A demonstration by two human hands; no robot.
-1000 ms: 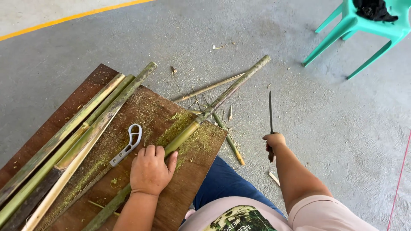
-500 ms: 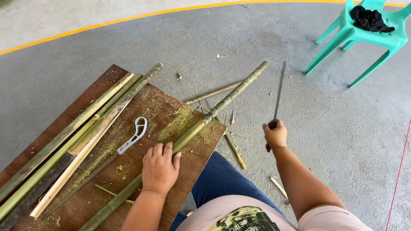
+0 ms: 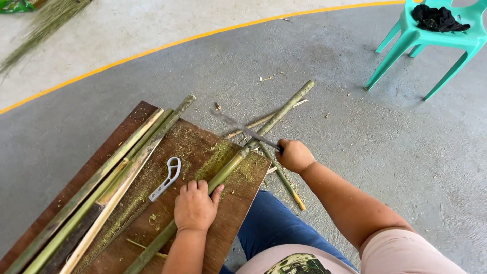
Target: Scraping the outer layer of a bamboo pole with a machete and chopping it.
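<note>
Pinning a long green bamboo pole point(image 3: 238, 161) flat against the brown wooden worktop point(image 3: 238, 203), left hand point(image 3: 195, 207) pressed palm-down, fingers curled over the stalk toward 12 o'clock. Lying diagonally, from the worktop's near edge at 7 o'clock out past its far corner to the grey floor point(image 3: 355, 152) at 1 o'clock. Gripping a knife point(image 3: 246, 131) in a closed fist, right hand point(image 3: 295, 156) just off the worktop's corner at 3 o'clock of the pole, blade blurred, crossing above the stalk and pointing toward 10 o'clock.

Resting at 10 o'clock of the left hand: a small white handled tool point(image 3: 167, 177), untouched. Stacked along the worktop's left side: several split bamboo strips point(image 3: 109, 177), parallel to the pole. Scattered on the floor near the right hand: thin offcuts point(image 3: 284, 178) and slivers. Standing well apart at 1 o'clock: a teal plastic chair point(image 3: 431, 40) with dark cloth on its seat.

Doing this well, judging from the layout: keeping the left hand well behind the cutting point, pressing hard so the round stalk cannot roll, striking away from the body and the blue-clad knee point(image 3: 269, 223), and letting the blade land near the worktop's edge where the pole is supported.
</note>
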